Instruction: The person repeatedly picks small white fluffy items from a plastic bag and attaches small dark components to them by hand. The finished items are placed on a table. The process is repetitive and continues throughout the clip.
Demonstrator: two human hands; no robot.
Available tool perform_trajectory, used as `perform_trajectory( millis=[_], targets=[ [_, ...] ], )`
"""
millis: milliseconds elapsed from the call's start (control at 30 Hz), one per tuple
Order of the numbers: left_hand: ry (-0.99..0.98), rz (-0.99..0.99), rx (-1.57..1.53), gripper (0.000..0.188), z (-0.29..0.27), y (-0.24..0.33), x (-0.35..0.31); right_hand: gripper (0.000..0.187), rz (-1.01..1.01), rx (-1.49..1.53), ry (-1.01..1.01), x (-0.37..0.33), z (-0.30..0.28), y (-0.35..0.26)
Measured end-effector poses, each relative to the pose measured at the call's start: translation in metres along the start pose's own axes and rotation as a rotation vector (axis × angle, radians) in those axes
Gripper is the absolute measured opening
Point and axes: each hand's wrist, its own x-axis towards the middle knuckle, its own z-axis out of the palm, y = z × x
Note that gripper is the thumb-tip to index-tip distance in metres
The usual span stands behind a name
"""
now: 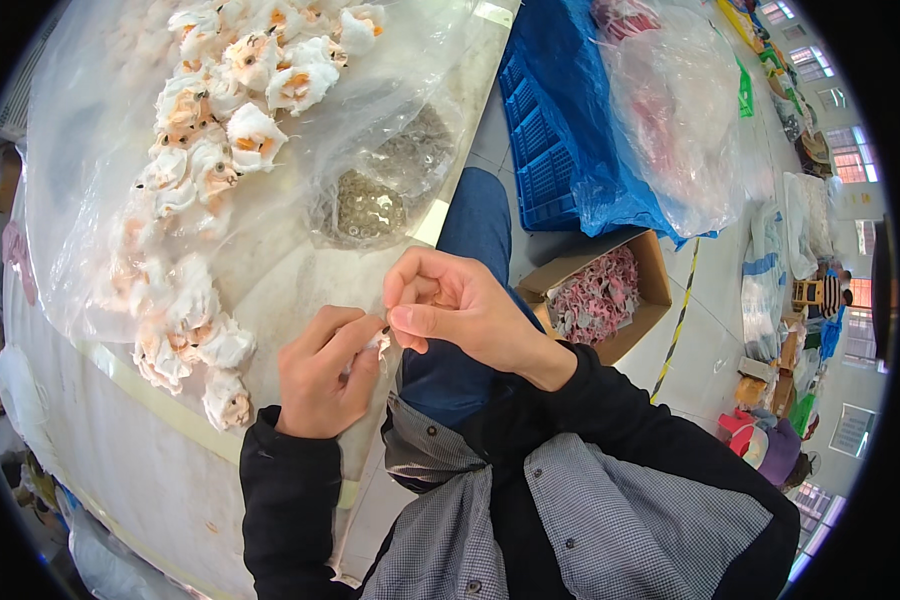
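My left hand (325, 370) is closed round a small white plush piece (378, 343), mostly hidden by the fingers. Close against its fingertips, my right hand (465, 310) pinches thumb and forefinger together; whatever is between them is too small to make out. Both hands are over the table edge, above my lap. To their left, a heap of white fluffy plush pieces (253, 135) with orange patches and dark eye-like dots lies on clear plastic sheeting. Beyond the hands, a clear bag (370, 205) of small transparent plastic parts rests on the table.
A cardboard box (650, 315) of pink and grey fabric scraps stands on the floor at right. Behind it is a blue crate (540, 150) with blue and clear plastic bags. The pale table (300, 275) fills the left. Far right, a person (780, 450) in purple sits.
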Motion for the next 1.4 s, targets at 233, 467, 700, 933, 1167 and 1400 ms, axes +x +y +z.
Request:
perform_trajectory(
  millis=[233,467,700,933,1167,1400],
  targets=[
    [-0.002,0.041,-0.005,0.027,-0.001,0.000,-0.001,0.017,0.058,0.056,-0.036,0.000,-0.002,0.000],
    [-0.007,0.043,-0.025,0.025,-0.002,0.001,0.000,0.010,0.073,0.046,-0.093,-0.001,-0.003,-0.003],
    [0.015,0.034,0.007,0.025,-0.001,0.002,0.000,0.010,0.007,-0.261,0.044,-0.006,0.005,-0.004],
    [0.025,0.013,0.059,0.025,0.002,0.005,0.000,0.007,-0.164,-0.754,0.005,-0.006,0.008,-0.013],
    [0.065,-0.032,0.080,0.027,0.009,0.005,-0.001,0.007,-0.166,-0.835,-0.044,0.001,0.004,-0.016],
    [0.105,-0.062,0.041,0.026,0.013,0.006,-0.001,0.010,-0.188,-0.806,-0.036,0.005,0.004,-0.008]
  ],
)
